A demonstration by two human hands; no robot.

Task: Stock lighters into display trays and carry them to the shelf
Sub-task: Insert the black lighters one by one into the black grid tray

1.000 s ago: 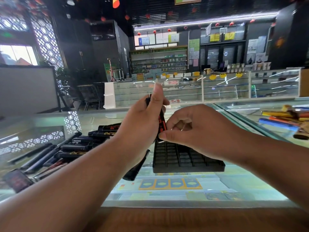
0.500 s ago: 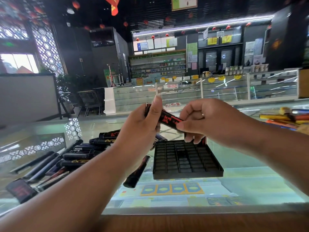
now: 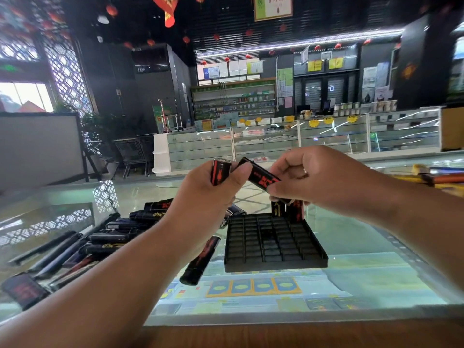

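Tipped from near-upright a second ago, your lighter [image 3: 261, 175] now slants upper-left to lower-right above the tray's far edge. Your right hand [image 3: 326, 180] pinches its lower end, while your left hand [image 3: 208, 197] thumbs the upper end and grips a second lighter [image 3: 221, 172]. The black tray [image 3: 276, 266] has two standing lighters [image 3: 278, 209] in its far right corner. Can't read the red print.

Shop: glass counters [image 3: 266, 144], stocked shelves [image 3: 234, 100]

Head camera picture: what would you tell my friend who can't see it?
The left hand grips one black-and-red lighter and the right hand pinches a second lighter above a black tray on a glass counter. Two lighters stand in the tray's far row; a pile of lighters lies at left.
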